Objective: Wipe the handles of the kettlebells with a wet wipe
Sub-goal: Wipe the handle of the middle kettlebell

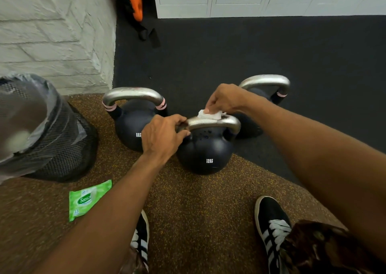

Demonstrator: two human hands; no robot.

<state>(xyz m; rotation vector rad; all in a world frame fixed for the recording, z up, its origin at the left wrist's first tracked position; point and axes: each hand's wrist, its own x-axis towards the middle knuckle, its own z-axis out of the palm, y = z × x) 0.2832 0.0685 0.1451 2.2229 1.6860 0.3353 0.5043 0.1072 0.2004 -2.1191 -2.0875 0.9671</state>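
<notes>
Three black kettlebells with silver handles stand on the floor. The nearest, marked 12KG [205,152], is in the middle. My left hand [161,137] grips the left end of its handle [215,122]. My right hand [224,99] presses a white wet wipe [210,115] onto the top of that handle. A second kettlebell [133,125] with pink bands on its handle stands to the left. The third kettlebell [266,85] is behind my right hand, its body mostly hidden.
A black mesh bin [50,136] with a plastic liner stands at the left. A green pack of wipes [87,199] lies on the brown speckled floor. My two black shoes [271,225] are near the bottom. A white brick wall and grey lockers stand behind.
</notes>
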